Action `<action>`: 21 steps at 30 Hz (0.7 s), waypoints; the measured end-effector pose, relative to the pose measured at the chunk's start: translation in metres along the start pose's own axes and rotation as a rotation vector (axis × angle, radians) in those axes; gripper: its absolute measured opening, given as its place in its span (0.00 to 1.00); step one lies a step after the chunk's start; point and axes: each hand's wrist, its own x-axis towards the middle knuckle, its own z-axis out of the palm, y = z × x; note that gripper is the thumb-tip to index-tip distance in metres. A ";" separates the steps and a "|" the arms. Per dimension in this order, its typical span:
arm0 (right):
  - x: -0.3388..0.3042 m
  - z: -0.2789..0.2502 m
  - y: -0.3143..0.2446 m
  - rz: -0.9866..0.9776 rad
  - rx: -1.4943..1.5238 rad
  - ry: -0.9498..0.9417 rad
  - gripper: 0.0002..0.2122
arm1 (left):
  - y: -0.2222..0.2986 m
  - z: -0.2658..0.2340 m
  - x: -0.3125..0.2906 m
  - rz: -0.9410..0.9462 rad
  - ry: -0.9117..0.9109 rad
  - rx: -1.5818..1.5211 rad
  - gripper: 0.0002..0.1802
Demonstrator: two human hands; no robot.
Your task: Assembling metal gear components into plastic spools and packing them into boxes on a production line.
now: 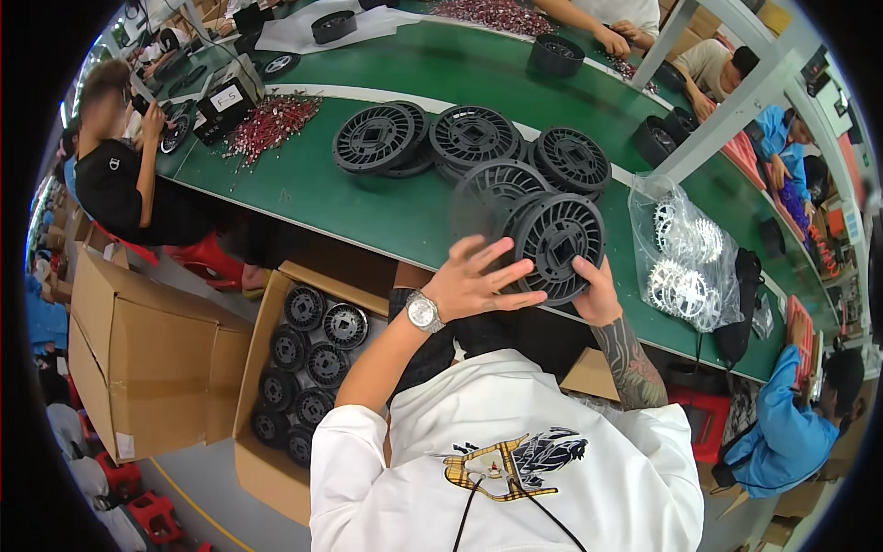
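My right hand (598, 293) grips the lower right edge of a black spoked wheel disc (559, 247), thumb on its face. The disc is tilted up at the table's near edge, and another disc shows partly behind it. My left hand (480, 281), with a watch on the wrist, has its fingers spread at the disc's lower left edge; I cannot tell whether the fingertips touch it. A blurred dark shape (471, 213) hangs just above that hand. Behind, similar black discs (474, 135) lie in short stacks on the green table (303, 189).
An open carton (246, 405) of black discs stands below, left of me, beside a brown box (147, 359). A plastic bag (685, 258) of silver toothed parts lies right. Red small parts (271, 127) are heaped far left. A white post (727, 120) rises at right; other people work around.
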 end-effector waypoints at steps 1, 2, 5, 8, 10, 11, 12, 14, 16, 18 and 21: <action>0.001 -0.005 -0.001 -0.038 -0.034 -0.002 0.24 | -0.007 -0.006 -0.002 -0.044 0.007 -0.157 0.25; 0.004 -0.011 -0.003 -0.044 -0.135 -0.053 0.26 | -0.009 -0.006 -0.003 -0.173 0.122 -0.244 0.27; 0.003 -0.012 -0.009 -0.094 -0.229 -0.089 0.27 | -0.015 -0.002 0.005 -0.477 0.307 -0.398 0.34; 0.004 0.004 -0.014 -0.195 -0.475 -0.033 0.30 | -0.018 0.014 0.011 -1.035 0.300 -1.129 0.40; 0.002 0.001 -0.014 -0.251 -0.550 -0.059 0.32 | -0.018 0.011 0.002 -1.011 0.249 -1.045 0.42; 0.002 0.001 -0.015 -0.310 -0.622 -0.084 0.33 | -0.020 0.012 -0.002 -0.984 0.196 -0.959 0.46; 0.003 0.000 -0.022 -0.292 -0.734 -0.103 0.38 | -0.023 0.014 -0.005 -0.983 0.196 -0.962 0.46; 0.003 0.001 -0.023 -0.324 -0.788 -0.116 0.37 | -0.023 0.012 -0.006 -0.942 0.241 -1.222 0.56; 0.004 0.002 -0.024 -0.358 -0.842 -0.124 0.37 | -0.022 0.006 0.003 -0.920 0.235 -1.209 0.61; 0.004 0.003 -0.024 -0.388 -0.827 -0.241 0.39 | -0.021 0.006 0.005 -0.895 0.226 -1.203 0.65; 0.009 -0.024 -0.012 -0.496 -0.934 -0.288 0.41 | -0.022 0.006 -0.002 -0.769 0.042 -1.000 0.70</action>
